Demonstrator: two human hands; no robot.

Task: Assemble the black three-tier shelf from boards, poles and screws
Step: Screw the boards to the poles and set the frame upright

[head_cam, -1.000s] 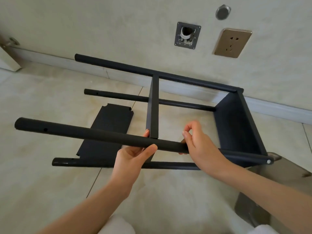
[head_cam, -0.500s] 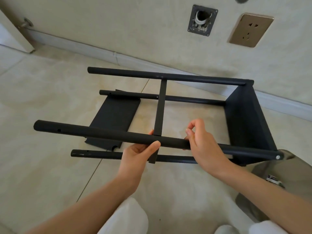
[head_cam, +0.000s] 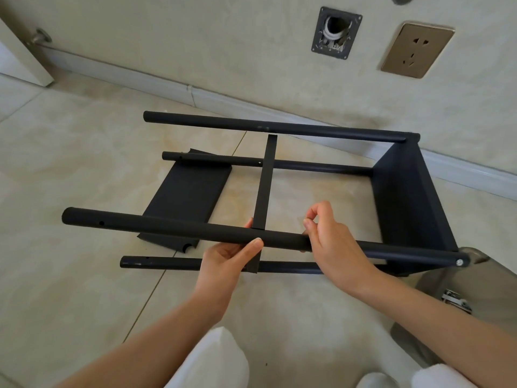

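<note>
The black shelf (head_cam: 279, 191) lies on its side on the tiled floor (head_cam: 70, 163), close to the wall, with four poles running left to right. One board (head_cam: 405, 203) is fixed at the right ends of the poles, and a middle board (head_cam: 264, 189) shows edge-on between them. The upper far pole (head_cam: 274, 127) lies nearest the baseboard (head_cam: 195, 92); the lower far pole (head_cam: 251, 163) and the lower near pole (head_cam: 167, 263) sit low near the floor.

The upper near pole (head_cam: 167, 226) crosses the front of the frame, its left end free. The left hand (head_cam: 226, 259) has a grip clenched on this pole from below, thumb laid along its front, right where the middle board's near edge meets it. The right hand (head_cam: 333, 242) rests against the same pole just to the right, fingers curled with thumb and forefinger pinched together above it; whether anything sits in that pinch cannot be told.

A loose board (head_cam: 184, 197) lies flat on the floor under the left half of the frame, its notched edge towards the person. Open tiles spread to the left and front. A metal box (head_cam: 475, 289) stands just beside the shelf's right end.
</note>
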